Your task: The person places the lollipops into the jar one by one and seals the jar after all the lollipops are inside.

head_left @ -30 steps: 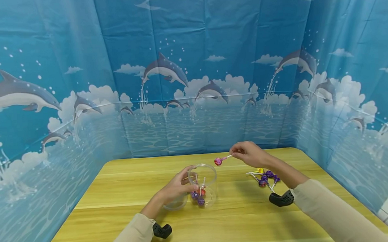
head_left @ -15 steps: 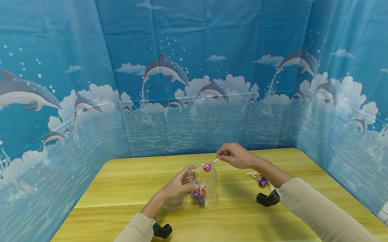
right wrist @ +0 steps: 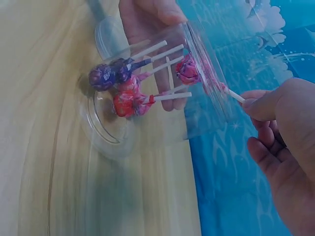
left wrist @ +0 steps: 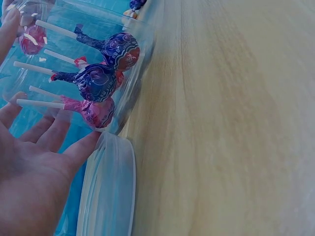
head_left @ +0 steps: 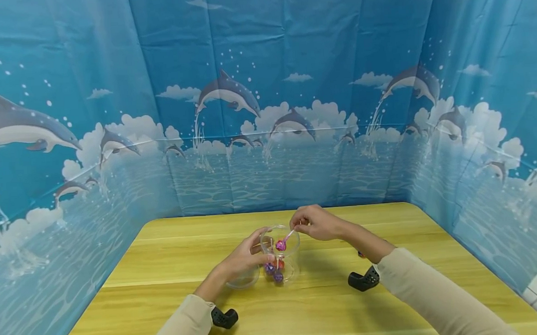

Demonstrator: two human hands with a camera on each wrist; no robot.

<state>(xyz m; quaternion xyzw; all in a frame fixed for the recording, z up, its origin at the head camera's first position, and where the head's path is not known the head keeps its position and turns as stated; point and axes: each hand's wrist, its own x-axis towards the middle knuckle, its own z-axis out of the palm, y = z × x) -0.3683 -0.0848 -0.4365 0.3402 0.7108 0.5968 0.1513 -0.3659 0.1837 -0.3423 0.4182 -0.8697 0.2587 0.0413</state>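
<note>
My left hand (head_left: 243,256) holds the side of a clear round jar (head_left: 295,261), thumb in front and fingers around the far side. The jar stands upright on the table. Inside lie several wrapped lollipops, among them a purple one (right wrist: 102,77) and a red one (right wrist: 125,103), heads down with sticks pointing up. My right hand (head_left: 318,223) pinches the white stick of a pink lollipop (head_left: 280,245). Its head hangs just inside the jar's mouth, above the others. A clear round lid (left wrist: 115,182) lies beside the jar, partly behind my left hand.
More lollipops (head_left: 361,254) lie on the yellow wood table (head_left: 174,271) to the right, mostly hidden by my right forearm. A blue dolphin curtain (head_left: 269,182) rises behind the table. Black wrist mounts (head_left: 364,279) sit under both sleeves.
My right hand has moved left and brought the pink lollipop from right of the jar over the rim and down into its mouth. The left hand and jar have stayed in place.
</note>
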